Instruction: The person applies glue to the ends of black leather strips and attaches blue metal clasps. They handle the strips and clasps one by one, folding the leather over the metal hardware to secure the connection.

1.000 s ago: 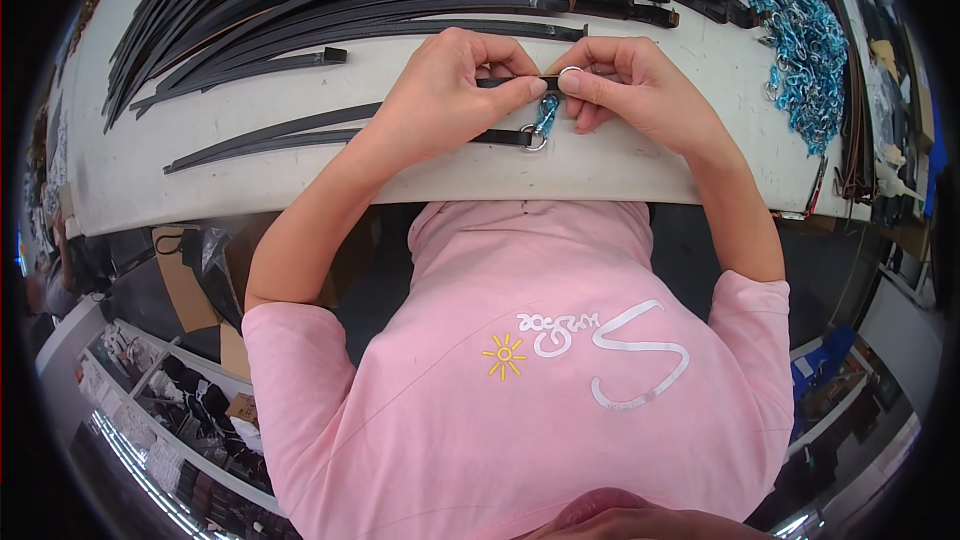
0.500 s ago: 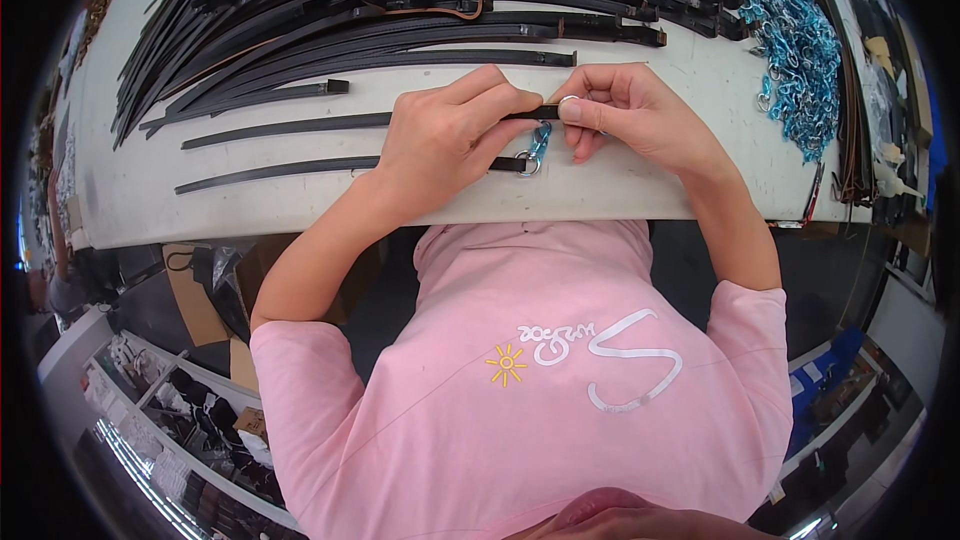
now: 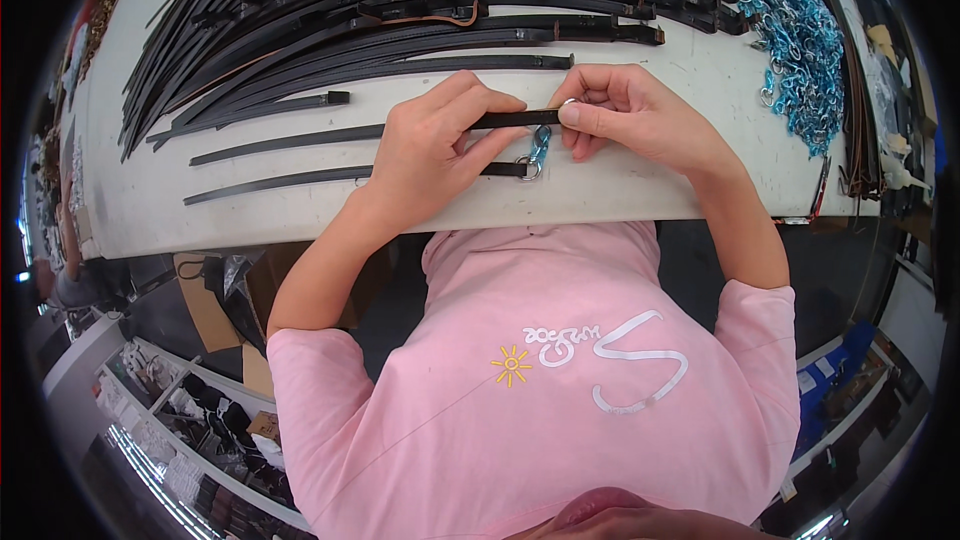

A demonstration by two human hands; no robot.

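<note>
Our fingers (image 3: 470, 110) of the left hand (image 3: 430, 145) are closed over a black strap (image 3: 515, 120), thumb beneath and the others curled on top, while the right hand (image 3: 630, 115) pinches the strap's end between thumb and forefinger, where a small silver ring (image 3: 567, 103) shows at the fingertips. Both hands are grasping, neither released.

Compared with half a second ago and a second ago, we have drawn the hands a little further apart along the strap: then they were bunched together right over the clip, knuckles nearly touching, and now a short bare run of strap shows between them. The blue snap clip (image 3: 538, 148) that sat squeezed between the two hands now hangs free just below that run, under our left fingertips and beside the right thumb. We judge that the fiddly joining at the hardware is largely settled and the strap is being pulled straight and checked.

A second strap with a metal ring (image 3: 529, 170) lies just under our left fingers, on the near edge of the worktop (image 3: 650, 190). Beyond the fingers lies the heap of black straps (image 3: 400, 10), and well off past the right hand a pile of blue clips (image 3: 795, 35).
</note>
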